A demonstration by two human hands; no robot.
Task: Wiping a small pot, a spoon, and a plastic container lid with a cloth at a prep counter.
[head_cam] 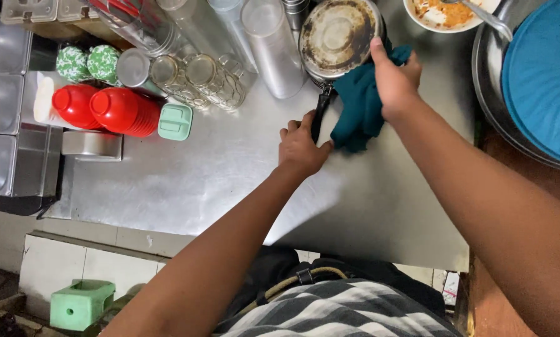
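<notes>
The pan (pixel 339 37) sits at the far edge of the steel counter (pixel 230 181). The left hand (pixel 302 146) is closed around its black handle (pixel 320 112); the right hand (pixel 392 78) presses a teal cloth (pixel 358 109) against the rim. Risk: a hard wipe could swing the pan into the glass jars (pixel 199 78) just left.

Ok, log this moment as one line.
left hand: grips pan handle | right hand: presses teal cloth on pan | steel counter

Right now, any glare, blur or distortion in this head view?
Head view: soft glare on the steel counter near the left hand; wide-angle bending tilts the jars toward the edges; pan, cloth and right hand look sharp.
</notes>
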